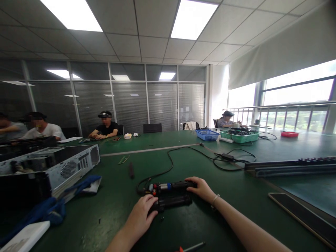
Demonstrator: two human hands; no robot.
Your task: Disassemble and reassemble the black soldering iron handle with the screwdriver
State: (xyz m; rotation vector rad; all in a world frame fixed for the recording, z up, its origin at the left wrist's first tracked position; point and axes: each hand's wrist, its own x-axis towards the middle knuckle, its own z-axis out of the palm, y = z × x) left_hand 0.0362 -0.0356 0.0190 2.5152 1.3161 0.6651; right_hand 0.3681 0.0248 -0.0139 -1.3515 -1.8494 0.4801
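An opened handheld power tool (166, 186), perhaps an electric screwdriver, lies on the green table with its silver motor, blue band and small wires exposed. My right hand (201, 189) has thumb and fingers closed round its black right end. Just nearer to me, a long black casing half (175, 202) lies alongside it. My left hand (141, 212) grips the left end of that casing, thumb below and fingers on top. A tiny screw (162, 218) rests in front of the casing. At the bottom edge a screwdriver (194, 246) with an orange-red handle is partly visible.
A black cable (172, 159) runs from the tool to an inline box (228, 157). An open computer case (76, 164) and blue gloves (56, 206) occupy the left. Blue (207, 135) and green (240, 137) baskets stand farther back. A dark flat panel (301, 217) lies right. Several people sit beyond.
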